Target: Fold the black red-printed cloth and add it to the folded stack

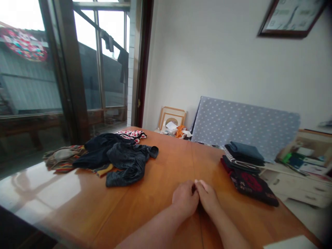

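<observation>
My left hand rests on the wooden table with its fingers curled closed. My right hand meets it at the fingertips, its fingers bent and pressed together. No object shows in either hand, though the undersides of the fingers are hidden. To the left lies a loose heap of clothes: a dark crumpled shirt, a dark navy garment, a patterned brown one and a red-and-white printed one. On the right sits a stack of folded clothes, with a folded dark garment with a red print at its front.
A white sheet lies at the table's near right edge. Beyond the table stand a dotted grey-blue cloth cover, a picture frame and a white drawer cabinet. Glass doors line the left; a clock hangs above.
</observation>
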The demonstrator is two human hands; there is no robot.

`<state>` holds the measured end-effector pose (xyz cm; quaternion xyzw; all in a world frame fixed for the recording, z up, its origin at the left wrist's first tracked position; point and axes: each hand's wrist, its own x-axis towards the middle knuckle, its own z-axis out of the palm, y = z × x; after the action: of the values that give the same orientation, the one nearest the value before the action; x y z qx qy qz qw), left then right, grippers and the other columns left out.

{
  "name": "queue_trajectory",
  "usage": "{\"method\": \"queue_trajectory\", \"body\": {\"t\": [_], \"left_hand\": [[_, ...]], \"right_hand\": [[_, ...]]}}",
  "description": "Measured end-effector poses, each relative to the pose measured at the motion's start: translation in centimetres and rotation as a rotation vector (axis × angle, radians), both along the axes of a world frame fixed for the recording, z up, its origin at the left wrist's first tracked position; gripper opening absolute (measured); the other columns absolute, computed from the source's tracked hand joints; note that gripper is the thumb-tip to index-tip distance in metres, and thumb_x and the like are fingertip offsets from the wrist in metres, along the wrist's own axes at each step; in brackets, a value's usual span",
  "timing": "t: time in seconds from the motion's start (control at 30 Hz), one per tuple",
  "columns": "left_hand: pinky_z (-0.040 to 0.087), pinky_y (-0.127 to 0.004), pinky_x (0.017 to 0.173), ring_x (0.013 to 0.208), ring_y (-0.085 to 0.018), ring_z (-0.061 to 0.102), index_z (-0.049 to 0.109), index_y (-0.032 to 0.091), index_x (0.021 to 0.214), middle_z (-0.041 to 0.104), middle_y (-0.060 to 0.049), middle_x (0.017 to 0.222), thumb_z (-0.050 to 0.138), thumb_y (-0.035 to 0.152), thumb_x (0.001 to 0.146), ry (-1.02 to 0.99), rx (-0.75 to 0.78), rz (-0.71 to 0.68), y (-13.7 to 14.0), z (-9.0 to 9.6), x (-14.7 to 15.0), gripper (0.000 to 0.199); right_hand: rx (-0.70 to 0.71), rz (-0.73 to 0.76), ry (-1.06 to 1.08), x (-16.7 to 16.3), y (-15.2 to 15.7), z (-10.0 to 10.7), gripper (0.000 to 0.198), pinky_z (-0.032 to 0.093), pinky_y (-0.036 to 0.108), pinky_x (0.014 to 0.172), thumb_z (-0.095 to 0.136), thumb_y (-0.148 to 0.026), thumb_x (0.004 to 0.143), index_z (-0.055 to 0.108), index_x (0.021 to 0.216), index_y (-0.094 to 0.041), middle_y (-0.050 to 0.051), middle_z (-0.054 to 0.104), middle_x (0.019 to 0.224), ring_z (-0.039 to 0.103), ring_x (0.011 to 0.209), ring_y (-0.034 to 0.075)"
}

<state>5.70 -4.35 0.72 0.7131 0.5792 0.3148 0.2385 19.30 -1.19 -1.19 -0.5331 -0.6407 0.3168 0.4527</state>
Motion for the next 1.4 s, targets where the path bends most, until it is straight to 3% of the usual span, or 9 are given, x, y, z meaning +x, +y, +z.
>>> {"method": "queue_trajectory", "body": {"t": [0.27,0.57,0.97,1.2,1.4], "left_hand": [[0.044,-0.025,0.075,0.099,-0.019,0.066,0.062,0.024,0.110,0.072,-0.006,0.109,0.041,0.034,0.095,-0.002,0.037,-0.063,0.9,-0.1,-0.1,0.027],[0.045,-0.029,0.084,0.103,-0.022,0.066,0.064,0.020,0.112,0.073,-0.009,0.108,0.044,0.027,0.094,0.036,-0.034,-0.068,0.2,1.9,0.2,0.028],[0.043,-0.026,0.074,0.095,-0.020,0.066,0.062,0.020,0.104,0.072,-0.008,0.105,0.044,0.029,0.095,0.028,-0.011,-0.093,1.0,0.8,-0.1,0.023],[0.045,-0.029,0.080,0.101,-0.022,0.066,0.063,0.022,0.111,0.072,-0.009,0.109,0.045,0.030,0.095,0.073,-0.049,-0.080,0.4,1.8,0.1,0.026],[0.045,-0.028,0.083,0.103,-0.022,0.065,0.063,0.021,0.112,0.072,-0.008,0.112,0.044,0.029,0.095,0.048,-0.043,-0.090,0.8,1.3,0.1,0.026]], "right_hand": [[0.053,-0.088,-0.178,-0.4,0.6,0.0,0.039,0.036,0.026,0.062,0.042,-0.047,0.093,0.050,0.065,-0.021,-0.001,0.057,0.065,0.051,0.063,0.015],[0.068,-0.128,-0.272,-0.7,0.3,0.8,0.036,0.031,0.024,0.059,0.043,-0.040,0.094,0.045,0.064,-0.021,-0.002,0.054,0.063,0.048,0.061,0.012],[0.046,-0.129,-0.306,-0.6,0.1,1.2,0.035,0.032,0.023,0.060,0.043,-0.038,0.095,0.048,0.066,-0.020,-0.002,0.056,0.066,0.048,0.063,0.011],[0.036,-0.128,-0.293,-0.4,0.1,1.2,0.035,0.031,0.023,0.059,0.045,-0.039,0.095,0.051,0.066,-0.020,-0.003,0.056,0.065,0.048,0.063,0.012],[0.033,-0.124,-0.292,-0.3,0.5,0.8,0.033,0.032,0.022,0.059,0.045,-0.039,0.094,0.053,0.068,-0.020,-0.002,0.057,0.067,0.048,0.063,0.011]]}}
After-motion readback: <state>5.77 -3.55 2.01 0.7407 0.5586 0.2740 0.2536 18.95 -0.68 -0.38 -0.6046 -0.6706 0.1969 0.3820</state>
